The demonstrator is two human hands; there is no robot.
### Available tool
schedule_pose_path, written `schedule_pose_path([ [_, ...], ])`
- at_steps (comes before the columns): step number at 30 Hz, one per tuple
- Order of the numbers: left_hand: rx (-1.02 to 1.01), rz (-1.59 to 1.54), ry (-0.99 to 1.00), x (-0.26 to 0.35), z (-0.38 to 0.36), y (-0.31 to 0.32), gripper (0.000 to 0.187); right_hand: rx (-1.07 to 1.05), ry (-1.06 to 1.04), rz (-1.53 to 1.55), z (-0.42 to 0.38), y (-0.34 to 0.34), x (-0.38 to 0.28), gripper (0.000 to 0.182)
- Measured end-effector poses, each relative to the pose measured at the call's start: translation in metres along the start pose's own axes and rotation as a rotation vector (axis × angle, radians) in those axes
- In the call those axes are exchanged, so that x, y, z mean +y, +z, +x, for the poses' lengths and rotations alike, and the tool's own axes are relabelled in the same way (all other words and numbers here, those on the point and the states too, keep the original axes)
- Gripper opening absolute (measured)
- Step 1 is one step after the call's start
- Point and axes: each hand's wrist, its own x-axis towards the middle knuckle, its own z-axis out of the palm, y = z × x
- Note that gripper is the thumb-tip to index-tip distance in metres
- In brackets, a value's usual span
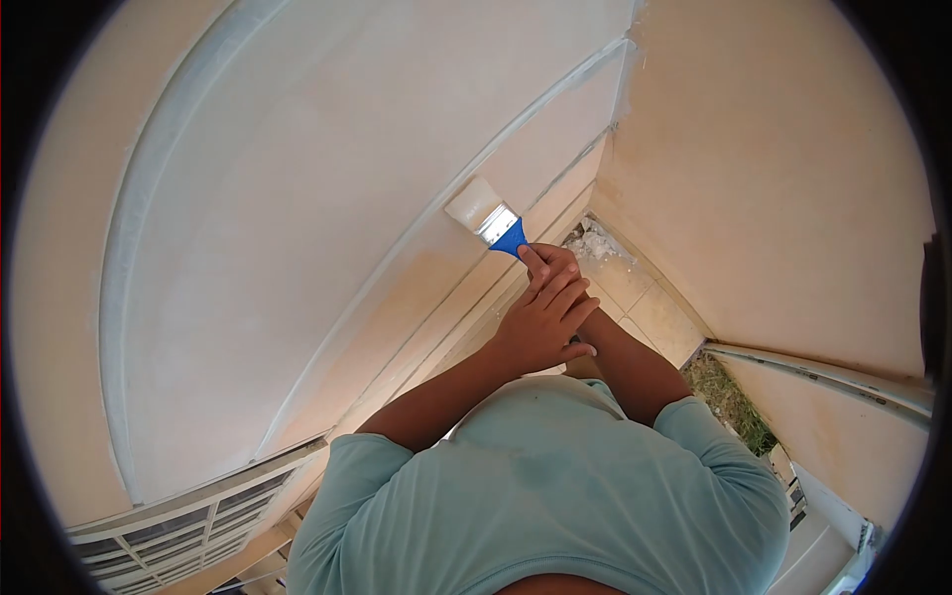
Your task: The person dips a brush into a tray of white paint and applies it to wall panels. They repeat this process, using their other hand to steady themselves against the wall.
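A flat paintbrush (509, 234) with a blue handle, a shiny metal band and pale bristles is held in my right hand (557, 266), whose fingers are closed round the handle. Its bristles overlap the pale wall (297, 198) near a whitish raised line (397, 243). Across my right wrist lies my left hand (540, 322), fingers stretched and apart, with nothing seen in it. The wall looks whiter above that line and more peach-coloured in patches below it.
A second peach wall (764, 178) meets the first at a corner on the right. Below are floor tiles (654, 317), pale rubble (598, 241) and a grass strip (731, 397). A barred window (188, 521) stands at lower left.
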Motion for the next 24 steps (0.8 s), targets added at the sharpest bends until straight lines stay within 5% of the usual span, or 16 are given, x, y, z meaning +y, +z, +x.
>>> schedule_pose_path([
  [15,-0.244,-0.255,-0.291,-0.052,-0.038,0.098,0.067,-0.015,0.130,-0.304,0.063,0.005,0.149,0.046],
  [24,-0.211,-0.298,-0.267,-0.056,-0.036,0.086,0.066,-0.077,0.194,-0.652,0.069,0.001,0.134,0.050],
])
